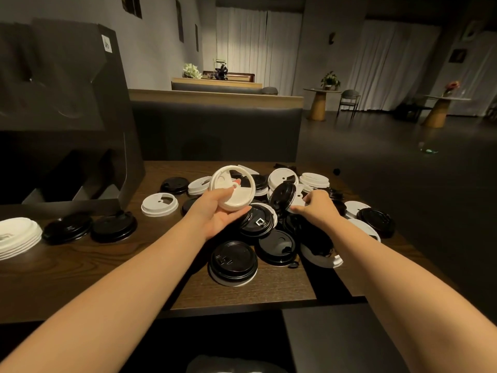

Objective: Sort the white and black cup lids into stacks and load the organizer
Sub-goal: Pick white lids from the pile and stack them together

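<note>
Lids in white and black lie heaped (271, 238) on the bench (113, 273) under both hands; left hand (219, 211) grips a white lid (232, 191), right hand (316, 204) pinches a tilted black lid (282, 195); no readable writing; organizer (67, 109) stands left

- Dim overall — brightest on the pale curtains (242, 47) at the back.
- Warm light on both forearms and the wood surface (269, 286) from above and in front.
- Deep shadow over the dark organizer (67, 103) and lower corners.
- Wide-angle bending at the edges — walls lean, far room soft.
</note>
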Action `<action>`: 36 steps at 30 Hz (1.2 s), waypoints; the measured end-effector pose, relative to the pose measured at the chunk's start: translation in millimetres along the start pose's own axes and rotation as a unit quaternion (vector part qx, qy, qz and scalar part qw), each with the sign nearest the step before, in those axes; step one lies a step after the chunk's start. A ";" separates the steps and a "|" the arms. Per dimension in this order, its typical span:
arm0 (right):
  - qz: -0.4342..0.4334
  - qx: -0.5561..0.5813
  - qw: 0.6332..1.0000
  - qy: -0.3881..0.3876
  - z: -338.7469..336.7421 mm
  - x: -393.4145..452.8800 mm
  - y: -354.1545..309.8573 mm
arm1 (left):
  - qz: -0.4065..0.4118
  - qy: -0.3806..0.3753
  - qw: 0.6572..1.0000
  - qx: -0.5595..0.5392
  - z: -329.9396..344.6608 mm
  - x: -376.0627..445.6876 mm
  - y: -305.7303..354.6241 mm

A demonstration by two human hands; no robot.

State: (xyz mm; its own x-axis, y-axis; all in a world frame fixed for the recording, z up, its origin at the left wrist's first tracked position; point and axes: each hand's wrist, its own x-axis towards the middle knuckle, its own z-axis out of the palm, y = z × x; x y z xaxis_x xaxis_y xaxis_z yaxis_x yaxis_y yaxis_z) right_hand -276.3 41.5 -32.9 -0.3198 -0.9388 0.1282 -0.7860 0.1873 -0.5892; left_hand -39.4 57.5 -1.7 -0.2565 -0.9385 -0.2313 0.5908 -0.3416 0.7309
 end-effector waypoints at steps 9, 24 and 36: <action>-0.010 -0.077 0.992 0.097 -7.4 0.2 8.6 | 0.020 0.050 0.998 0.029 4.2 0.9 -4.1; -0.235 0.203 0.949 0.049 17.0 -57.1 -57.4 | -0.025 0.035 0.998 0.040 5.8 -6.8 -4.3; -0.244 0.190 0.945 -0.109 15.0 -70.6 -69.7 | -0.033 0.015 0.997 0.069 -3.2 -7.2 1.9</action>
State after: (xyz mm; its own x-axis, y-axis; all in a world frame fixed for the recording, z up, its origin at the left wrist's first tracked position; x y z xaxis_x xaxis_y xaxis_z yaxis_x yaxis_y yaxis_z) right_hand -191.0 90.4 -12.9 0.1797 -0.9315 0.3163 -0.5512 -0.3617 -0.7519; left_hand -34.0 63.4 -0.7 -0.2679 -0.9157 -0.2995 0.4622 -0.3949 0.7940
